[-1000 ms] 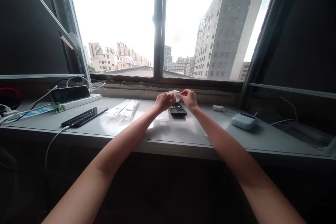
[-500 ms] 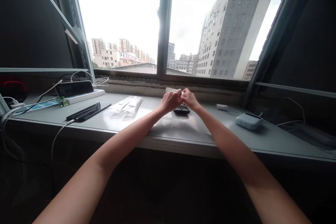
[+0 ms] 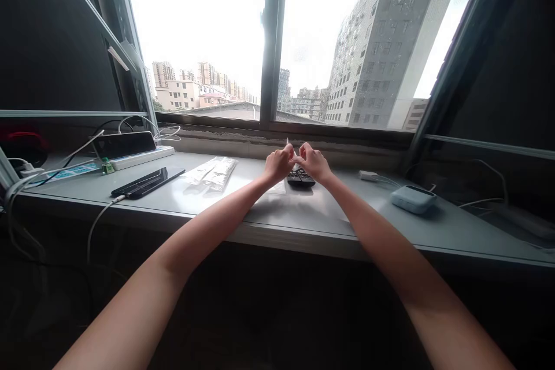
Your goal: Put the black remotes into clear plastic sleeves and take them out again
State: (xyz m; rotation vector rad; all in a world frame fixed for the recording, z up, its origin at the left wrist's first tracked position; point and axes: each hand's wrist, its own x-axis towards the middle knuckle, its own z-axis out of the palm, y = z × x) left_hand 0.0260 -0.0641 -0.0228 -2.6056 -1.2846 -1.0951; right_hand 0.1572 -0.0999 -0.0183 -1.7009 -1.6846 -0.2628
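Note:
My left hand [image 3: 277, 164] and my right hand [image 3: 313, 163] meet above a black remote control [image 3: 300, 178] that lies on the grey window ledge [image 3: 303, 219]. Both hands pinch a small clear plastic wrapper [image 3: 291, 151] between their fingertips; its thin edge sticks up between them. A flat clear packet [image 3: 277, 188] lies on the ledge just under my left hand. More clear packets [image 3: 212, 171] lie further left.
A black phone [image 3: 146, 182] on a white cable lies at the left, behind it a white power strip [image 3: 139, 156] with a dark device on top. A small white box [image 3: 413, 198] and an adapter [image 3: 367, 175] sit at the right. Window frame stands behind.
My hands have drawn closer together and the clear wrapper, spread wider a second ago, is now bunched to a thin strip between the fingertips. The view shifted slightly.

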